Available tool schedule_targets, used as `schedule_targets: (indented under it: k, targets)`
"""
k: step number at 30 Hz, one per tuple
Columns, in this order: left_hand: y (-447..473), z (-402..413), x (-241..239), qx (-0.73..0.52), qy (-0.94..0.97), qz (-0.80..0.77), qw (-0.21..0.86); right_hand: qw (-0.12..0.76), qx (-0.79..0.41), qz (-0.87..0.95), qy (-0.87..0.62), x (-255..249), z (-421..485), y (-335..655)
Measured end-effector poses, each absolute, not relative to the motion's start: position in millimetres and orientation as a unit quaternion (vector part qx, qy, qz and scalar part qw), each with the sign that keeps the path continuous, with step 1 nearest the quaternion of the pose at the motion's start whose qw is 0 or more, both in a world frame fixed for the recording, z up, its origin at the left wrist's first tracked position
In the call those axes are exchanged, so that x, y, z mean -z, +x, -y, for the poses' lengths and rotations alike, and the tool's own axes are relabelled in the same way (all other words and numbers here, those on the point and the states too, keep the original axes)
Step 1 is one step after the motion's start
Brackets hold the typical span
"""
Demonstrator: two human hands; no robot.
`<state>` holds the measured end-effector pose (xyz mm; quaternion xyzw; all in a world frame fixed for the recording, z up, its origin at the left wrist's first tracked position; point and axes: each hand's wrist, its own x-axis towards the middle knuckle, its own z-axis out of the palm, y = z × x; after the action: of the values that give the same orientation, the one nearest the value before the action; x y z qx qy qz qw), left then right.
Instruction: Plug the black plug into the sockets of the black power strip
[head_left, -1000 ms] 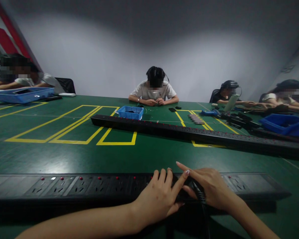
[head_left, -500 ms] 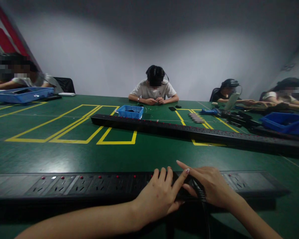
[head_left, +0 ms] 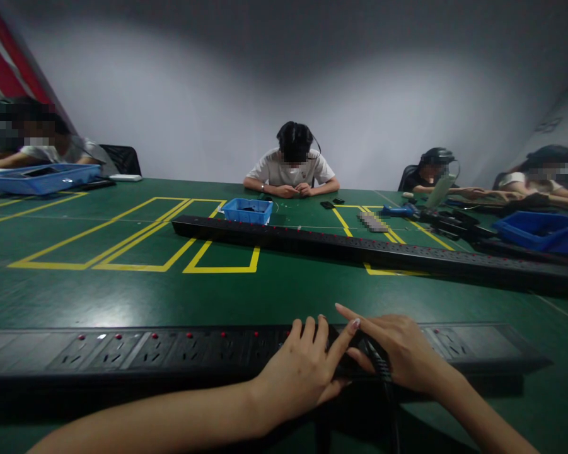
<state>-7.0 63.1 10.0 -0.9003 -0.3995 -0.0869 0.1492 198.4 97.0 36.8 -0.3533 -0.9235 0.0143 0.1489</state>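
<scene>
In the head view, grips a black plug (head_left: 366, 347) with the right hand (head_left: 404, 350), trailing a ribbed cord (head_left: 384, 372) down toward the near side. Curls the left hand (head_left: 302, 372) over the top of the near power strip (head_left: 208, 350); cannot tell if also pinching the plug, partly hidden. Has the plug over the strip's right-hand part, between both hands. Shows a second power strip (head_left: 350, 249) beyond, on the green surface (head_left: 288, 293).

Workshop indicated. Green table (head_left: 288, 295) is marked out with yellow lines (head_left: 220, 270); one socket strip (head_left: 208, 352) is laid toward the near edge, a second strip (head_left: 359, 251) across the middle. Blue bins (head_left: 248, 217) are set toward the far edge, where several people (head_left: 290, 170) are seated.
</scene>
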Motion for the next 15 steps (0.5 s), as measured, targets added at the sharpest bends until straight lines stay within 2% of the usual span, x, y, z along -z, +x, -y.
schedule_targets:
  k: [15]
  targets:
    - [-6.3, -62.7, -9.0, 0.086, -0.900, 0.400, 0.151, 0.142, -0.007, 0.923, -0.357, -37.2, -96.8, 198.0]
